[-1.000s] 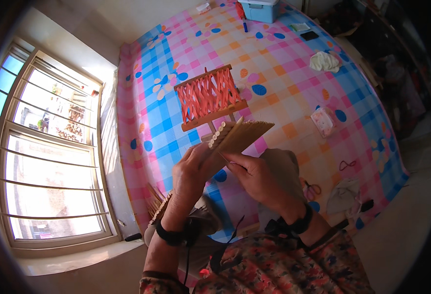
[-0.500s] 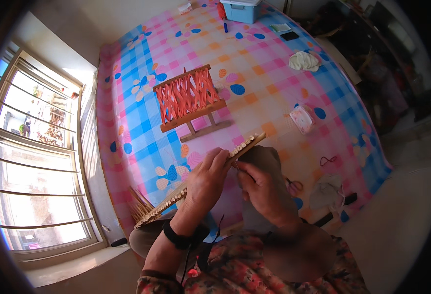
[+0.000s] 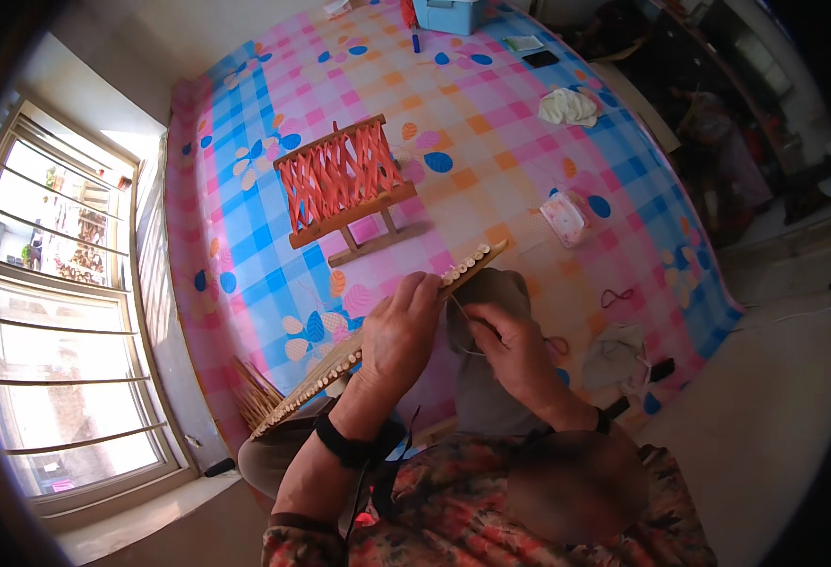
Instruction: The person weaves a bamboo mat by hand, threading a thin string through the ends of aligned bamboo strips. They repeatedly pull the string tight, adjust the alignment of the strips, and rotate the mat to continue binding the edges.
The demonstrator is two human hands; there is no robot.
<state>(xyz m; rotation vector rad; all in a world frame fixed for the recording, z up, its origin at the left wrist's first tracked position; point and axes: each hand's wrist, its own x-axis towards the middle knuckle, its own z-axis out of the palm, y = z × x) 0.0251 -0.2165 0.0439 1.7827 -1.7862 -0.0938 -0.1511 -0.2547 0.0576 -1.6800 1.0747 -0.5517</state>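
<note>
A checked sheet (image 3: 491, 189) in pink, blue and orange, printed with flowers, spreads under nearly everything. To the left stands a barred window (image 3: 56, 350), bright with daylight. Beyond the person's hands, on the sheet, sits a low wooden frame (image 3: 340, 175) whose upper part is laced with crossing red straps. Nearer, a row of sticks (image 3: 316, 380), bound side by side with the pale cut ends lined up, slants from beside the left knee up to above the right knee. The left hand (image 3: 401, 331) lies across the upper part of this row, its fingers wrapped over and gripping it, with some sticks standing out past the knuckles. The right hand (image 3: 514, 354) is just beside, under the row's upper end, fingers curled inward.

At the far edge is a light blue box (image 3: 448, 14), cut off by the border. A grey cloth (image 3: 614, 354) lies to the right of the right hand, a bundle of loose sticks (image 3: 257, 395) by the row's lower end, a whitish cloth (image 3: 568, 108) farther off, and a pink-and-white packet (image 3: 565, 219) between the two cloths. Smaller still are a flat black object (image 3: 540, 59), a blue marker (image 3: 416, 43) near the box and a dark red loop of string (image 3: 616, 298). Thinnest is a cord (image 3: 457, 304) from the row to the right hand; thumb and forefinger appear pinched on it, though the contact is small and dim.
</note>
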